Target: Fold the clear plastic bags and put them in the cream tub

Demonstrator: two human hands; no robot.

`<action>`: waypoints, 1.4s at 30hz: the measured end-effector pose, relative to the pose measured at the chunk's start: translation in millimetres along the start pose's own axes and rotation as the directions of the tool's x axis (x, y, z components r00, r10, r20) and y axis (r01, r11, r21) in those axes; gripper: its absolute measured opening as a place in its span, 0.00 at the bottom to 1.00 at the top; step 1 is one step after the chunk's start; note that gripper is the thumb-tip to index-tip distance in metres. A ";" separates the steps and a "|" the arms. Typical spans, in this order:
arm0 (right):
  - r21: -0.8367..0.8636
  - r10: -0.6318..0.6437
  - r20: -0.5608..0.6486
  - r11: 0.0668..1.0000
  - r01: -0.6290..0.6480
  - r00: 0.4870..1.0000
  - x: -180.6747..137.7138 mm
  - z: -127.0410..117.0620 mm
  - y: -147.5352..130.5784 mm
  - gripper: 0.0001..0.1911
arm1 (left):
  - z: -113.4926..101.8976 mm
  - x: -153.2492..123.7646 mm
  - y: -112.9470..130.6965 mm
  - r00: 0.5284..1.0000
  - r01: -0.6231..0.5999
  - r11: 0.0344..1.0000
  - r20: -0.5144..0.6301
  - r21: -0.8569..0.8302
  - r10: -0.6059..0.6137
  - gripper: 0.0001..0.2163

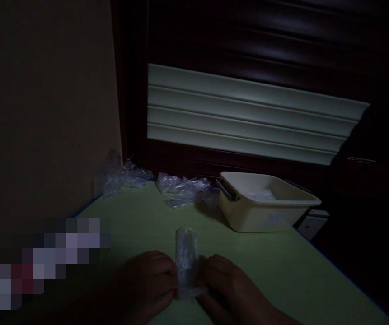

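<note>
The scene is very dim. A small clear plastic bag (186,255) stands folded or rolled between my two hands, low on a pale green table (265,266). My left hand (150,280) pinches its lower left side with curled fingers. My right hand (224,284) grips its lower right side, fingers closed. The bag's bottom end is hidden between the fingers.
A cream plastic tub (265,203) with a dark handle stands at the table's far right, something clear inside. Crumpled clear plastic bags (184,189) lie along the far edge, more (119,178) in the left corner by the wall. A shutter rises behind. The table's right edge runs diagonally.
</note>
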State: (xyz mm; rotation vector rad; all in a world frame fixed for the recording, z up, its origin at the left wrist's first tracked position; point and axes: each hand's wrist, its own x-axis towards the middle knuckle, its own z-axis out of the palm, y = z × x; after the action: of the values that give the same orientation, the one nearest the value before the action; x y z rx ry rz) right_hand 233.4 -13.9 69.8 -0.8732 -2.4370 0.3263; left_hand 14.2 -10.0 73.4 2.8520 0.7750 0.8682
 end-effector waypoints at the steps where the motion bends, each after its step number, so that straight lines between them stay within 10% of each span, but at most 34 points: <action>1: 0.035 0.024 -0.003 0.999 -0.024 1.000 0.1 -1.0 -0.7 0.06 | 0.0 -0.2 -0.1 1.000 0.011 1.000 -0.010 -0.015 -0.012 0.08; 18: 0.550 0.315 0.049 0.783 -0.289 0.948 1.6 5.7 1.8 0.11 | 12.8 -7.8 -2.1 0.936 0.292 0.936 -0.145 -0.199 -0.322 0.20; 30: 0.123 0.123 0.001 0.985 -0.122 0.992 4.1 1.9 -2.1 0.04 | 7.0 -1.5 4.9 0.971 0.231 0.969 -0.039 -0.090 -0.235 0.14; 42: -0.040 -0.091 -0.012 0.995 0.091 0.996 -0.1 3.5 6.5 0.11 | 4.5 -1.0 1.4 0.997 0.071 0.997 -0.045 0.014 -0.070 0.09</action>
State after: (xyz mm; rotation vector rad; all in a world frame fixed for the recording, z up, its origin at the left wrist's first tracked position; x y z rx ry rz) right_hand 234.9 -9.2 64.4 -0.7752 -2.4690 0.2395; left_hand 16.5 -11.4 69.4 2.8085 0.8854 0.9226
